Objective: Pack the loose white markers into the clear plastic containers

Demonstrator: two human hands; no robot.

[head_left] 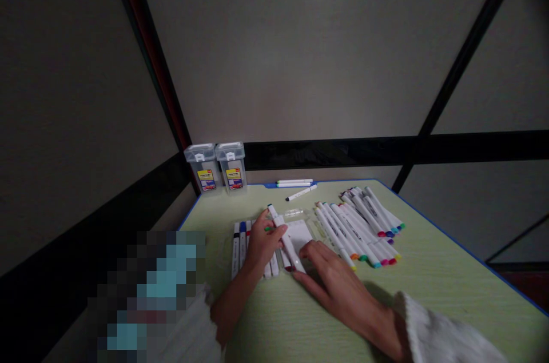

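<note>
My left hand (262,242) is closed on a white marker (288,244), pinching it near its upper end, which has a dark green tip. The marker slants down to the right over a clear plastic tray (294,213). To the left in that tray stands a row of white markers (235,251) with black, blue and red bands, partly hidden behind my left hand and wrist. My right hand (332,271) is open beside the marker's lower end, thumb and fingers apart. Whether its fingertips touch the marker or the tray, I cannot tell.
Two clear lidded boxes (231,171) stand at the back left. Loose colour-tipped markers (349,231) lie in piles at the right. A single marker (301,193) and a few more (294,182) lie near the table's back edge. Behind the table (429,277) rises a grey wall (291,66).
</note>
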